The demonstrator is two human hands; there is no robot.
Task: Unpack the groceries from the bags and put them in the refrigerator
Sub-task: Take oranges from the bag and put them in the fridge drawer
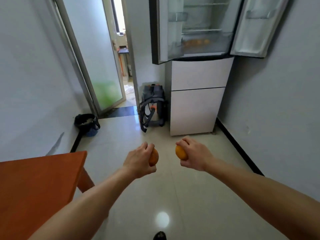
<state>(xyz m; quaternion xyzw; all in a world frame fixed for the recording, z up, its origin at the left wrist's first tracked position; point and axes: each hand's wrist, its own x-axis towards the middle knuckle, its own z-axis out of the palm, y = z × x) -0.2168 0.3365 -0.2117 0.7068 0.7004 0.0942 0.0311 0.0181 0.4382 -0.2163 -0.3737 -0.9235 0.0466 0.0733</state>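
In front of the refrigerator (199, 108), some way short of it, I hold two oranges, one in each hand, over the glossy pale floor tiles (173, 196). My left hand (138, 160) is curled round the left orange (154, 158), a smooth, round fruit of deep orange skin, with my fingers wrapped over its top. My right hand (194, 155) grips the right orange (181, 152) the same way; it looks a brighter yellow-orange and slightly oval. The two fruits are near each other but apart.

The refrigerator has two upper doors, both swung open: the left door (166, 32) and the right door (259, 26), each with clear plastic bins inside. Below them are two flat, matte white drawer fronts. Inside, on a low wire shelf, sit round orange shapes (195, 42), too blurred to count.

Just left of the refrigerator stands one grey canister vacuum (152, 108) with a coiled hose. Further left of it are a frosted glass door (103, 66) and one bin (86, 123) lined with a black bag. Nearest me on the left is one smooth orange-brown wooden table (34, 187).
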